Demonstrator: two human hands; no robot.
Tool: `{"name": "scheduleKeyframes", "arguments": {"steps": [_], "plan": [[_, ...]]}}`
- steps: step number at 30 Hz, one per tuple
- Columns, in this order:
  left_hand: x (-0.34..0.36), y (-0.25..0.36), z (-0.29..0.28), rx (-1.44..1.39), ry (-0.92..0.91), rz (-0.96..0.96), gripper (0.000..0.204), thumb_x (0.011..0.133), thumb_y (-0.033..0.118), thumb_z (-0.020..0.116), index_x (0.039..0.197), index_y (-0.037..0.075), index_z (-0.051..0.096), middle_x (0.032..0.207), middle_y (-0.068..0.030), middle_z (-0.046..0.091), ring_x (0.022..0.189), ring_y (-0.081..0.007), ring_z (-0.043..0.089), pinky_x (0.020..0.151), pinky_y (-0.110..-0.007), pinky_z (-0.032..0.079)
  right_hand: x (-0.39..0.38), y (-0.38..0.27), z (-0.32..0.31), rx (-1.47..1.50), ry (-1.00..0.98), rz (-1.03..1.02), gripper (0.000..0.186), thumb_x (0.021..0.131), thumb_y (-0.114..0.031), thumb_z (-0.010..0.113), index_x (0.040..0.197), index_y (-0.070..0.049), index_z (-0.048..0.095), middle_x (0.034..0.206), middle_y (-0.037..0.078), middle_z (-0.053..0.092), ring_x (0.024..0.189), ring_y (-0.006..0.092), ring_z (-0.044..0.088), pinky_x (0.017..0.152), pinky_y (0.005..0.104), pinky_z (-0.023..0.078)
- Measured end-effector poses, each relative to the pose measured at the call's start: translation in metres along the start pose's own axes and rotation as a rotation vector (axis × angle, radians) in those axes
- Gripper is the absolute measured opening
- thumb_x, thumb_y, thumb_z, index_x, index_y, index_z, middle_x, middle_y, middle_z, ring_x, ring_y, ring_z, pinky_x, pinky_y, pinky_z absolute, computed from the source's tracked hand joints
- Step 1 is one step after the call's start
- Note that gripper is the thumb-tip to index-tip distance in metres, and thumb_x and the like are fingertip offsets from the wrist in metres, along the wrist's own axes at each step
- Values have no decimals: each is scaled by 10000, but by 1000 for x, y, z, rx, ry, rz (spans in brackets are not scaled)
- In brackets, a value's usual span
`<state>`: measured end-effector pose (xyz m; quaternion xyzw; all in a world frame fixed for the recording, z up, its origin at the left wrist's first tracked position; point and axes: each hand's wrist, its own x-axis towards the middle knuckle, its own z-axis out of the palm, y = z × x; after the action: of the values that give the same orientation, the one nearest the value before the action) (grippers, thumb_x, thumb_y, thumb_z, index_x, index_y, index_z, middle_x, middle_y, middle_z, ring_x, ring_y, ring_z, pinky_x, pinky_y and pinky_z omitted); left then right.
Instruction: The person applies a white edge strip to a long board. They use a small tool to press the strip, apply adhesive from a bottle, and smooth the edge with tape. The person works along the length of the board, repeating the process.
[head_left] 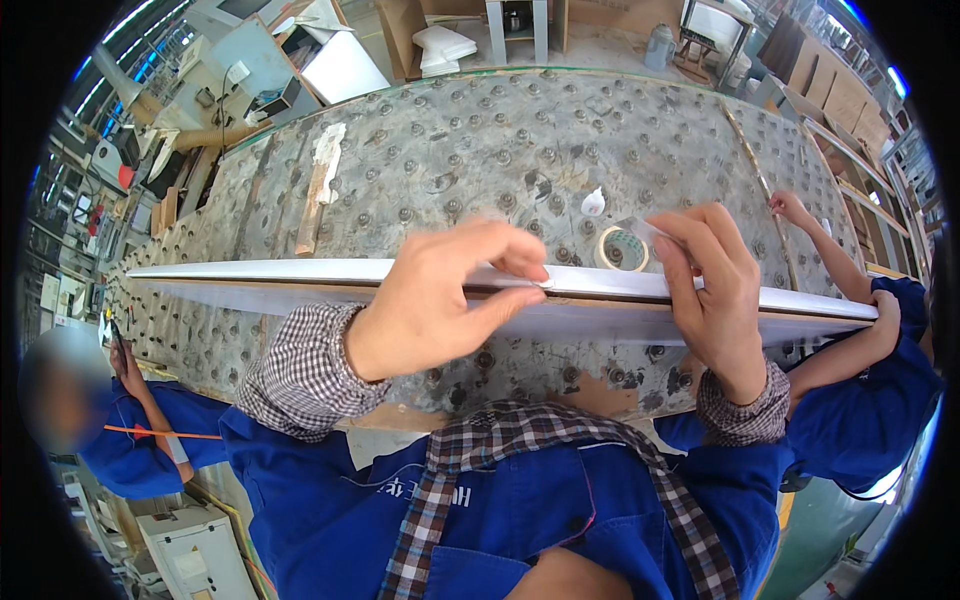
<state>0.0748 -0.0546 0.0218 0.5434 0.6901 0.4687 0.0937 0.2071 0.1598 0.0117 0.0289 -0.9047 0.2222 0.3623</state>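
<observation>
A long, thin panel [600,282] with a white edge stands on its side across the table in front of me. My left hand [430,290] is closed in a pinch at the panel's upper edge, near its middle. Something small and whitish shows at those fingertips, too small to name. My right hand [712,285] is raised in front of the panel, its fingers closed on a small piece of clear film [640,230]. Just behind the panel, by the right hand, a roll of tape [605,250] lies flat. Beyond it is a small white bottle [593,203].
The metal table [450,130] is studded with round knobs. A worn wooden strip [318,190] lies at the back left. At the right, a co-worker's arm [855,340] rests at the panel's end. Another person's hand [128,368] holds a dark tool at the left.
</observation>
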Motion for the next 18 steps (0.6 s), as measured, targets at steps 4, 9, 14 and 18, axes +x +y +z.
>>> {"name": "scheduleKeyframes", "arguments": {"steps": [4,9,14,18], "plan": [[-3,-7,-5,169,2,223,138,731,-53,708,848,-7,652,805,-106,661,744,-210,648,667,-312,512,-1,0,-1,26,2,25,139,809,33,613,945,8,630,803,112,553,650,228,561,558,295,451],[-13,-20,-6,192,86,416,182,692,-67,736,842,-5,653,758,-104,653,712,-216,640,629,-311,493,-1,-2,-1,24,-3,29,148,791,38,623,933,-1,630,789,119,556,666,260,575,563,320,458],[-20,-6,-10,229,64,437,203,647,-20,755,827,-31,660,715,-137,635,659,-243,618,579,-305,496,1,-4,-2,-2,-23,4,161,784,45,625,939,3,628,778,116,553,667,262,570,573,323,457],[-17,-10,-1,210,128,630,173,673,8,746,817,-47,668,776,-152,665,676,-244,629,585,-310,507,7,1,-14,121,-233,94,138,787,8,618,924,-8,628,790,131,575,687,304,575,599,368,460]]}}
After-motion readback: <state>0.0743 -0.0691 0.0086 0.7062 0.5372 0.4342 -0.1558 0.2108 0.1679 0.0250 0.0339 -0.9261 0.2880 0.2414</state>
